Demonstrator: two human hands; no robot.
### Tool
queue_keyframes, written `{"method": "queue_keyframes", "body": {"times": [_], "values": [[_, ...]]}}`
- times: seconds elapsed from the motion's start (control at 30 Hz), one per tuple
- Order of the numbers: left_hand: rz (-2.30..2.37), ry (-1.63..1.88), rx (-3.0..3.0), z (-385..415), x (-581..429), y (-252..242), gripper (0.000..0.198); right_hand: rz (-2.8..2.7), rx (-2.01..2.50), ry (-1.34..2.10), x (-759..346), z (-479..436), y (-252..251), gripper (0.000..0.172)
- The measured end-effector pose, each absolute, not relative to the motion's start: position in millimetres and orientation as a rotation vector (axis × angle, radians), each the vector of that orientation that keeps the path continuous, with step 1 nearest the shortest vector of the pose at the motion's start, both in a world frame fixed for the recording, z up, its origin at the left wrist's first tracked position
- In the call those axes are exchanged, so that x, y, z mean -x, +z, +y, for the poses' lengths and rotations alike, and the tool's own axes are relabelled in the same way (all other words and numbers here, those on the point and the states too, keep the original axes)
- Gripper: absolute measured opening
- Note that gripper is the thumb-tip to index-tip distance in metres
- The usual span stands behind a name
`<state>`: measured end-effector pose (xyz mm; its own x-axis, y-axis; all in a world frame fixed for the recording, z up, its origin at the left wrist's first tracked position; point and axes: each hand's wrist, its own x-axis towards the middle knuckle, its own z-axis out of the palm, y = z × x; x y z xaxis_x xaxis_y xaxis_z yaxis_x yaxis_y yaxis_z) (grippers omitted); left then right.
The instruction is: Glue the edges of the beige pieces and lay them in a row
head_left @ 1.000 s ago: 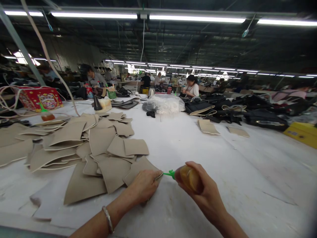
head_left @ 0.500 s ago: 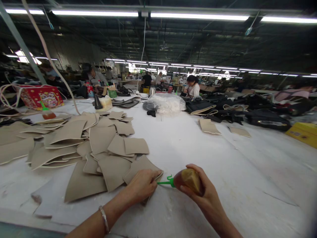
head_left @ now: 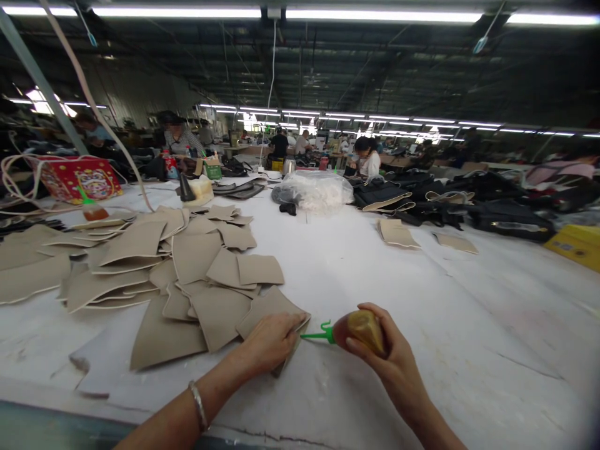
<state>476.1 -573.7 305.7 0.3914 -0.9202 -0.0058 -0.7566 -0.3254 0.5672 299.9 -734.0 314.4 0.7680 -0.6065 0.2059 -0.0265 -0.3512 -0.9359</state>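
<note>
My right hand (head_left: pixel 396 359) is wrapped round a squeeze bottle (head_left: pixel 363 331) of amber liquid. The bottle lies sideways, its thin green nozzle (head_left: pixel 321 334) aimed left at the edge of a taupe padded piece (head_left: pixel 274 303). My left hand (head_left: pixel 272 340), with a bracelet on the wrist, is closed on that piece near its right corner; the thumb is hidden. Whether the nozzle tip touches the edge I cannot tell. A loose pile of similar taupe pieces (head_left: pixel 197 256) spreads to the left of my hands.
On the white table (head_left: pixel 347 269) a plastic bag (head_left: pixel 319 190) lies at the back, beside black bag parts (head_left: pixel 384 194). Two small taupe stacks (head_left: pixel 397 233) are to the right. A second green-tipped bottle (head_left: pixel 94 211) and a red box (head_left: pixel 77 178) stand at left. People work beyond.
The view has shifted slightly. My left hand still holds the same piece, and the bottle's nozzle stays close to its edge with little movement.
</note>
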Motion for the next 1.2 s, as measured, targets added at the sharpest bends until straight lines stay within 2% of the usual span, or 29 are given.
{"method": "queue_keyframes", "body": {"times": [0.47, 0.6, 0.77, 1.2], "values": [[-1.395, -0.497, -2.107, -572.1, -479.0, 303.6, 0.048, 0.412, 1.786, -0.525, -291.7, -714.3, 307.7, 0.055], [-1.399, -0.5, -2.099, -571.9, -477.9, 303.6, 0.047, 0.484, 1.82, -0.617, -288.9, -713.2, 305.7, 0.053], [-1.393, -0.505, -2.102, -571.6, -477.6, 305.3, 0.047, 0.38, 1.815, -0.528, -286.9, -714.9, 304.0, 0.055], [-1.392, -0.5, -2.132, -572.8, -477.6, 301.3, 0.046, 0.378, 1.845, -0.608, -286.0, -723.2, 303.7, 0.051]]}}
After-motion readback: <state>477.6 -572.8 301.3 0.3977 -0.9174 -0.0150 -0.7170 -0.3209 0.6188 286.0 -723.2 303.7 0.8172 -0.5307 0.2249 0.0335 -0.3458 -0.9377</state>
